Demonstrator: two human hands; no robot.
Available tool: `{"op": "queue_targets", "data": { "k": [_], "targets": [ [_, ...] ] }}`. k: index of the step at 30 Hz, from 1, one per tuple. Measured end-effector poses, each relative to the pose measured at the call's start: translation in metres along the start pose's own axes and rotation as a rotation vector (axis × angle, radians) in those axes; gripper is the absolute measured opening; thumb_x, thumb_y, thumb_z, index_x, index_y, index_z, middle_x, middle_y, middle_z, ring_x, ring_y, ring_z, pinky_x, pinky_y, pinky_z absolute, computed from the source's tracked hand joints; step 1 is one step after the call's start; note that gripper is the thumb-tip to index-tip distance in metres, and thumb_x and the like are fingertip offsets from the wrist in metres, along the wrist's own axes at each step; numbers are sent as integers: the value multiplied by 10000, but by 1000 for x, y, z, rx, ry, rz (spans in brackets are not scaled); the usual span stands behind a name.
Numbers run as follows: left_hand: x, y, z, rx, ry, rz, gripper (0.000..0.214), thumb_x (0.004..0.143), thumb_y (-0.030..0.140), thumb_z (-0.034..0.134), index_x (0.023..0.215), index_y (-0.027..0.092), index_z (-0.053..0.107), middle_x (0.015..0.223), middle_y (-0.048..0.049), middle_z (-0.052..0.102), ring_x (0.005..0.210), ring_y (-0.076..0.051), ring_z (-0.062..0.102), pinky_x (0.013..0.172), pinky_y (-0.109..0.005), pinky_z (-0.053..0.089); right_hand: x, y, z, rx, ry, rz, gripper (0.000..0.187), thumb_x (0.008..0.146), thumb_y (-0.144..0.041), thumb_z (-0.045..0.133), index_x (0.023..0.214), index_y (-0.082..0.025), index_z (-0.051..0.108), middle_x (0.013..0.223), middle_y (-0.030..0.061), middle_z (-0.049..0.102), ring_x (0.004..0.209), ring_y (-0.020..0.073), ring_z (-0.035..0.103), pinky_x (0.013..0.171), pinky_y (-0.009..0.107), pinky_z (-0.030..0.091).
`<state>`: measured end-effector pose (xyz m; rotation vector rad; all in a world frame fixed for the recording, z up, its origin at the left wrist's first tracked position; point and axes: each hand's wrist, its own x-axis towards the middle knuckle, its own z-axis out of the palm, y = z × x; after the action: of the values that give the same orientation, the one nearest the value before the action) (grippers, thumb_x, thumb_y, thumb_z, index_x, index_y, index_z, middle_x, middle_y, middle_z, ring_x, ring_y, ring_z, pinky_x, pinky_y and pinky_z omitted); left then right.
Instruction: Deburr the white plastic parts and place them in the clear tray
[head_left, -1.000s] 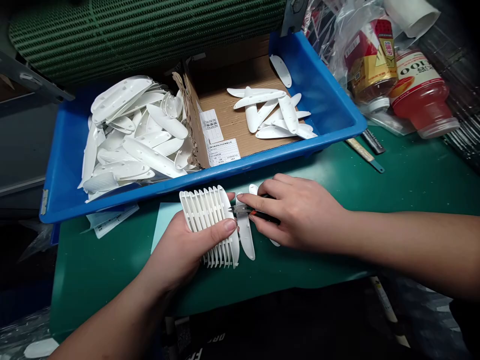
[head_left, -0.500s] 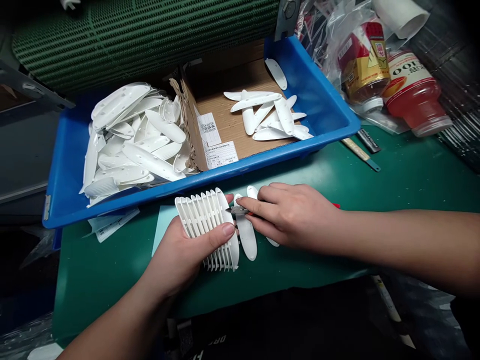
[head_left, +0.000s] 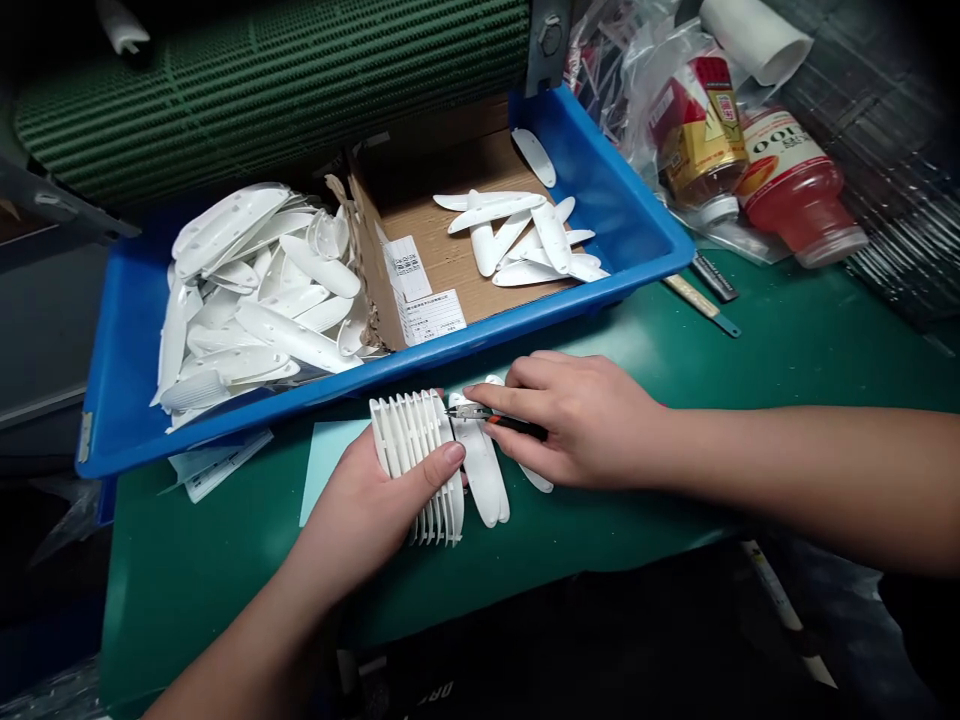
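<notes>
My left hand (head_left: 375, 500) is wrapped round a stack of white plastic pieces (head_left: 411, 435), long ovals lined up side by side with small gaps, the thumb pressing the near side. In my right hand (head_left: 574, 420) are small nippers (head_left: 517, 426) with black and orange handles. Their metal jaws point left and reach the upper right edge of the stack; whether they touch it I cannot tell. Under the nippers, several loose white oval pieces (head_left: 484, 475) lie on the green table, partly covered by my right hand.
Behind my hands stands a blue bin (head_left: 360, 378), split by a cardboard divider (head_left: 367, 250), with many white pieces (head_left: 281, 290) at left and fewer at right. A green ribbed roller (head_left: 270, 90) hangs above it. Bottles (head_left: 795, 185) and a brush (head_left: 701, 305) lie right.
The view has shifted a little. The stack has turned so its outer piece shows less broadly. The nippers' handles show more, and their jaws sit near the stack's upper edge.
</notes>
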<state>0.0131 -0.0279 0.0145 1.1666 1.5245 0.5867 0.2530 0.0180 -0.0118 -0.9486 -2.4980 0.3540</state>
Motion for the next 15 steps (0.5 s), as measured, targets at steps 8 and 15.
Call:
{"op": "queue_targets", "data": {
  "k": [8,15],
  "targets": [
    [-1,-14,-1,-189,-20,-44,526,825,538,848,1197,196,702,1150,-122,790,1101,-377,747,851,-389,658,-1,-1,-3,-48,-47,-44,377,1045,-389,558,1349,-214,695,916,61,647,833,228,539,644,354,308],
    [-5,-2,5,-90,40,20,485,832,544,837,1165,212,718,1144,-88,794,1059,-335,763,875,-369,652,0,-7,0,-128,-87,-39,396,1071,-388,509,1368,-182,672,942,87,645,841,252,514,666,377,328]
  ]
}}
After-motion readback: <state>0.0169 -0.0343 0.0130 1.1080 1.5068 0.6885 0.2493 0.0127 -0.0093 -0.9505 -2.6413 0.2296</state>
